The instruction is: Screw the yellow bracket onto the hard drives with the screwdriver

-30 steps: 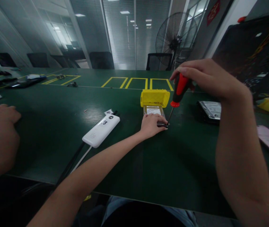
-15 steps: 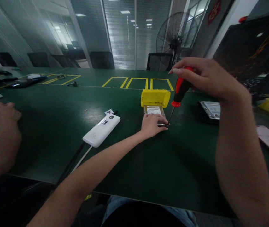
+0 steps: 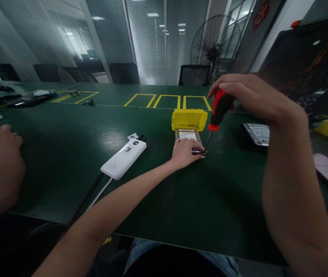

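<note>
left hand (image 3: 184, 151): grip closed on flat, white-labelled metal drive (image 3: 187, 134), apparently steadying it | right hand (image 3: 248, 90): gripping red-and-black-handled metal screwdriver (image 3: 214, 127), tilted, tip at drive's near-right corner

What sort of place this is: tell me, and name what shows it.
Probably an office room used as a repair workshop: a screwdriver in the right hand, a long green table marked with yellow outlines, and a glass partition behind.
</note>
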`<state>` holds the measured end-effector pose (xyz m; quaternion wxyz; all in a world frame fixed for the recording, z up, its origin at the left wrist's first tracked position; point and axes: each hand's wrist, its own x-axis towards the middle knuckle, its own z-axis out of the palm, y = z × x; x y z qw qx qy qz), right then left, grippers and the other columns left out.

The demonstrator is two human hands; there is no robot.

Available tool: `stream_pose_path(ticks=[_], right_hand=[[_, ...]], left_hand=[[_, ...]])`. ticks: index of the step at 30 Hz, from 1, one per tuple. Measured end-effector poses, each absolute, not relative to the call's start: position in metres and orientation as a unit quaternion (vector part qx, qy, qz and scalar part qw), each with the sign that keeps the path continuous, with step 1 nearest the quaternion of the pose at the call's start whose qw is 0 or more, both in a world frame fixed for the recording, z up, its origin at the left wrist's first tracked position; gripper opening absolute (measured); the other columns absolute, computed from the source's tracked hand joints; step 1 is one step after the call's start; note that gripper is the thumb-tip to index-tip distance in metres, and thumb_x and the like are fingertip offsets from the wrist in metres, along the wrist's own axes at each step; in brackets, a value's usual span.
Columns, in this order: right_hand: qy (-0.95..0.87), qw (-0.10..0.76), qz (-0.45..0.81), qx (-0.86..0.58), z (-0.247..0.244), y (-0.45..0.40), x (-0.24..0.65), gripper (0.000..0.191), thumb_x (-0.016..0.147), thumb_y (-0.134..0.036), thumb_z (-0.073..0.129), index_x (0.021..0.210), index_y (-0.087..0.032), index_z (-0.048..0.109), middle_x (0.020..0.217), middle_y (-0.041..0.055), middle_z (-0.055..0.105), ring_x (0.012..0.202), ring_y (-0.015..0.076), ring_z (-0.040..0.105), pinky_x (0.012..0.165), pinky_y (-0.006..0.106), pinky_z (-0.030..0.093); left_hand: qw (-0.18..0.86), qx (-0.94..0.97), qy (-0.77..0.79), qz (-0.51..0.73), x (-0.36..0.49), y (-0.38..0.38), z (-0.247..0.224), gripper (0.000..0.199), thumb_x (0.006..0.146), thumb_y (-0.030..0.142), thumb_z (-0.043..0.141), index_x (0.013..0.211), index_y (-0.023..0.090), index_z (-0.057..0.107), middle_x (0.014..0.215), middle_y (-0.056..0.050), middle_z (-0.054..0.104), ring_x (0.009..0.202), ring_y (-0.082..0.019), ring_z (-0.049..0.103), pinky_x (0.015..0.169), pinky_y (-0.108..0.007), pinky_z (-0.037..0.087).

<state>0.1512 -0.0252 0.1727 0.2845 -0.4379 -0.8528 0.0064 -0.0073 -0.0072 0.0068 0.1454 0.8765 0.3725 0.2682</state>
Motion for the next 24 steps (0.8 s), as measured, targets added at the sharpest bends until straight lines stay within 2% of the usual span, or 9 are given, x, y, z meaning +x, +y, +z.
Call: stream_pose_path(ticks=[2, 4, 9, 12, 16, 24], right_hand=[[-0.860, 0.286, 0.011, -0.423, 0.1737, -0.0250, 0.1514, 0.031, 0.091, -0.025, 0.031, 0.093, -0.015, 0.060, 0.091, 0.0035, 0.057, 0.079, 0.0118, 0.054, 0.068, 0.025, 0.041], [-0.864, 0.282, 0.018, -0.416, 0.1743, -0.0249, 0.1514, 0.032, 0.091, -0.026, 0.032, 0.096, -0.015, 0.061, 0.094, 0.0042, 0.059, 0.084, 0.0137, 0.055, 0.072, 0.026, 0.041], [-0.861, 0.286, -0.003, -0.420, 0.1725, -0.0255, 0.1511, 0.034, 0.091, -0.038, 0.036, 0.105, -0.017, 0.059, 0.083, 0.0021, 0.058, 0.067, 0.0103, 0.052, 0.060, 0.024, 0.038], [-0.857, 0.297, -0.041, -0.419, 0.1700, -0.0255, 0.1508, 0.033, 0.090, -0.041, 0.039, 0.109, -0.018, 0.054, 0.080, 0.0006, 0.055, 0.063, 0.0084, 0.049, 0.059, 0.023, 0.036], [-0.860, 0.294, -0.069, -0.411, 0.1690, -0.0250, 0.1505, 0.035, 0.090, -0.043, 0.039, 0.106, -0.018, 0.055, 0.080, 0.0007, 0.055, 0.066, 0.0090, 0.049, 0.063, 0.025, 0.035], [-0.854, 0.297, -0.054, -0.424, 0.1688, -0.0224, 0.1499, 0.040, 0.085, -0.050, 0.043, 0.088, -0.015, 0.063, 0.072, 0.0008, 0.059, 0.062, 0.0089, 0.050, 0.055, 0.022, 0.034]], left_hand=[[0.146, 0.877, 0.373, 0.266, -0.0078, -0.0071, 0.0069, 0.020, 0.077, 0.036, 0.061, 0.094, 0.028, 0.065, 0.107, 0.005, 0.063, 0.103, -0.020, 0.052, 0.085, -0.038, 0.033], [0.147, 0.877, 0.372, 0.266, -0.0082, -0.0072, 0.0074, 0.020, 0.077, 0.037, 0.061, 0.094, 0.028, 0.065, 0.107, 0.005, 0.063, 0.103, -0.020, 0.052, 0.086, -0.038, 0.033], [0.152, 0.876, 0.379, 0.258, -0.0078, -0.0087, 0.0092, 0.020, 0.078, 0.037, 0.060, 0.095, 0.028, 0.065, 0.108, 0.005, 0.062, 0.104, -0.020, 0.051, 0.087, -0.039, 0.033], [0.151, 0.877, 0.377, 0.257, -0.0066, -0.0096, 0.0094, 0.020, 0.079, 0.037, 0.059, 0.095, 0.028, 0.064, 0.109, 0.005, 0.062, 0.105, -0.019, 0.051, 0.088, -0.039, 0.033], [0.149, 0.875, 0.379, 0.260, -0.0043, -0.0090, 0.0083, 0.019, 0.078, 0.038, 0.060, 0.094, 0.028, 0.065, 0.108, 0.005, 0.062, 0.105, -0.020, 0.051, 0.087, -0.039, 0.033], [0.148, 0.874, 0.376, 0.268, -0.0037, -0.0091, 0.0081, 0.019, 0.077, 0.036, 0.061, 0.094, 0.027, 0.065, 0.108, 0.004, 0.063, 0.104, -0.020, 0.052, 0.086, -0.038, 0.033]])
